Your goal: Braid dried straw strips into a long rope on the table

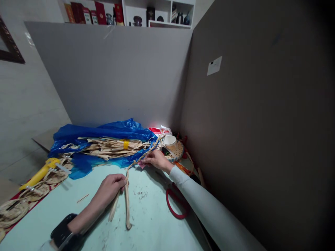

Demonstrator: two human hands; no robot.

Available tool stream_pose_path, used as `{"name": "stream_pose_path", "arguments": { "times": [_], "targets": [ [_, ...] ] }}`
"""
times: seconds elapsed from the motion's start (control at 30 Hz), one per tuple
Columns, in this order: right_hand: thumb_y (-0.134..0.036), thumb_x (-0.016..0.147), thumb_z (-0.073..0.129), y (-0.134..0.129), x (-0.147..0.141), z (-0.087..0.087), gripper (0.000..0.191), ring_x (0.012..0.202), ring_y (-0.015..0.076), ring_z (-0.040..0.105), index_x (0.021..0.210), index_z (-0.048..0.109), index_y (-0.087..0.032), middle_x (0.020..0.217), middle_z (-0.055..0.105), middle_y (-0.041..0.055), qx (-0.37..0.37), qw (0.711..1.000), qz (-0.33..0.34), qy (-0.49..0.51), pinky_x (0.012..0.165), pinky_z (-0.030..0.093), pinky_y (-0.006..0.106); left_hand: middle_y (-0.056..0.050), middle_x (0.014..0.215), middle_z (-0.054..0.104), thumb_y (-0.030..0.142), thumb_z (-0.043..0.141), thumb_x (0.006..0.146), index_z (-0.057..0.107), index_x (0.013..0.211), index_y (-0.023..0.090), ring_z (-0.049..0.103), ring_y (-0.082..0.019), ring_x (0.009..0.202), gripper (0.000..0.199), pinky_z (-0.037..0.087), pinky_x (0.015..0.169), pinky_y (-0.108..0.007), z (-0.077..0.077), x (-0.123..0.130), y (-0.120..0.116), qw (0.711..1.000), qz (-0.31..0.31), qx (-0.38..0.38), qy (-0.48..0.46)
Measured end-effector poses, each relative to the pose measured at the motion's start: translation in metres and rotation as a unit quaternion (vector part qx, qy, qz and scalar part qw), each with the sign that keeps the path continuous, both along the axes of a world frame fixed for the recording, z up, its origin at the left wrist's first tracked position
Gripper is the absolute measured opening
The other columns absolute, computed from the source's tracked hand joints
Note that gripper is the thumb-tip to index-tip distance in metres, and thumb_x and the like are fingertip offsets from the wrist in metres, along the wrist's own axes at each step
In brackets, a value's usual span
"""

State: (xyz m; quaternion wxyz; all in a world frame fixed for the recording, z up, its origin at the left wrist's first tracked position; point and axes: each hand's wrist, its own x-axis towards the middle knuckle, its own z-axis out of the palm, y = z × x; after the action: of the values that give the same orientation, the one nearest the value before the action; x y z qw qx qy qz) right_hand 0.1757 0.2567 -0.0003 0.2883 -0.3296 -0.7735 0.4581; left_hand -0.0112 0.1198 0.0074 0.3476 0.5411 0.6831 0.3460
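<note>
A twisted cord of pale dried strips [147, 152] runs slantwise from beside a white cup down to my left hand [114, 185]. The left fingers are closed round its lower end, where two loose strips [127, 205] hang toward me over the table. My right hand [157, 160] is farther up and to the right, its thumb and fingers pinched at the cord, with a small pink piece [141, 164] just beside the fingertips. Behind both hands a bundle of dried strips [111, 148], tied with a yellow band, lies on blue plastic [81, 131].
Red-handled scissors [178, 205] lie under my right forearm on the pale green table [151, 228]. A yellow glue gun [39, 175] is at the left. The white cup [170, 140] stands on a woven tray [179, 150] near the grey partition [125, 76].
</note>
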Motion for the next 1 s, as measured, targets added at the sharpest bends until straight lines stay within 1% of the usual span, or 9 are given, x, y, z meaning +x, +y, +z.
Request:
{"name": "stream_pose_path", "arguments": {
  "times": [0.13,0.2,0.3,0.4,0.47,0.53,0.63,0.8,1.0],
  "targets": [
    [-0.034,0.072,0.077,0.003,0.002,-0.006,0.023,0.057,0.0129,0.055,0.066,0.072,-0.012,0.061,0.066,0.0037,-0.002,1.0,-0.019,0.014,0.055,0.039,0.022,0.005,0.05,0.045,0.039,0.062,0.06,0.059,0.055,0.018,0.037,-0.013,0.052,0.022,0.024,0.053,-0.025,0.003,0.009,0.02,0.998,0.0,0.013,-0.063],
    [-0.035,0.072,0.076,0.004,0.003,-0.004,0.024,0.055,0.0123,0.053,0.066,0.072,-0.011,0.06,0.065,0.0034,-0.009,0.999,-0.024,0.022,0.053,0.038,0.022,0.007,0.048,0.041,0.04,0.062,0.059,0.063,0.063,0.017,0.033,-0.011,0.047,0.023,0.021,0.05,-0.024,0.005,0.011,0.028,0.995,0.01,0.012,-0.098],
    [-0.041,0.079,0.068,0.008,0.008,0.009,0.031,0.055,0.0111,0.051,0.076,0.074,-0.011,0.065,0.067,0.0046,-0.015,0.999,-0.024,0.044,0.052,0.038,0.022,0.01,0.046,0.036,0.042,0.062,0.059,0.066,0.073,0.016,0.026,-0.008,0.042,0.029,0.015,0.046,-0.022,0.009,0.011,0.035,0.989,0.024,0.006,-0.147],
    [-0.042,0.086,0.061,0.014,0.014,0.026,0.036,0.057,0.0105,0.051,0.088,0.075,-0.009,0.073,0.07,0.0071,-0.006,0.998,-0.031,0.06,0.055,0.039,0.022,0.011,0.044,0.033,0.041,0.065,0.056,0.065,0.071,0.015,0.02,-0.005,0.04,0.03,0.01,0.043,-0.021,0.009,0.006,0.038,0.982,0.022,-0.003,-0.188],
    [-0.042,0.085,0.063,0.018,0.016,0.034,0.036,0.057,0.0107,0.051,0.086,0.075,-0.008,0.071,0.069,0.0076,0.004,0.998,-0.04,0.053,0.054,0.038,0.023,0.012,0.044,0.03,0.042,0.067,0.056,0.065,0.068,0.015,0.016,-0.004,0.039,0.03,0.008,0.042,-0.021,0.008,0.003,0.04,0.977,0.016,-0.007,-0.211],
    [-0.041,0.081,0.068,0.019,0.016,0.037,0.033,0.056,0.0111,0.05,0.078,0.075,-0.009,0.066,0.067,0.0065,0.017,0.998,-0.048,0.037,0.052,0.036,0.022,0.013,0.046,0.028,0.045,0.068,0.057,0.065,0.069,0.015,0.014,-0.003,0.04,0.033,0.007,0.041,-0.02,0.006,0.002,0.042,0.973,0.009,-0.007,-0.229],
    [-0.039,0.078,0.072,0.014,0.013,0.033,0.028,0.057,0.0119,0.051,0.073,0.075,-0.012,0.065,0.067,0.0042,0.036,0.998,-0.043,0.013,0.053,0.036,0.022,0.014,0.049,0.026,0.053,0.07,0.059,0.065,0.072,0.015,0.015,-0.003,0.041,0.04,0.008,0.041,-0.02,0.002,0.004,0.046,0.97,0.002,0.0,-0.245],
    [-0.045,0.082,0.068,0.003,0.007,0.029,0.036,0.055,0.0108,0.049,0.07,0.075,-0.013,0.061,0.065,0.0023,0.054,0.997,-0.022,-0.04,0.052,0.035,0.022,0.013,0.048,0.026,0.057,0.07,0.06,0.065,0.072,0.016,0.017,-0.004,0.041,0.043,0.009,0.042,-0.02,-0.005,0.015,0.054,0.971,-0.009,0.01,-0.239],
    [-0.047,0.079,0.072,0.0,0.005,0.04,0.038,0.052,0.0092,0.045,0.068,0.076,-0.011,0.051,0.055,-0.0014,0.088,0.99,-0.023,-0.109,0.052,0.03,0.022,0.011,0.046,0.031,0.054,0.07,0.06,0.068,0.073,0.015,0.022,-0.007,0.043,0.041,0.012,0.044,-0.022,-0.006,0.022,0.05,0.975,-0.03,0.001,-0.222]
  ]
}}
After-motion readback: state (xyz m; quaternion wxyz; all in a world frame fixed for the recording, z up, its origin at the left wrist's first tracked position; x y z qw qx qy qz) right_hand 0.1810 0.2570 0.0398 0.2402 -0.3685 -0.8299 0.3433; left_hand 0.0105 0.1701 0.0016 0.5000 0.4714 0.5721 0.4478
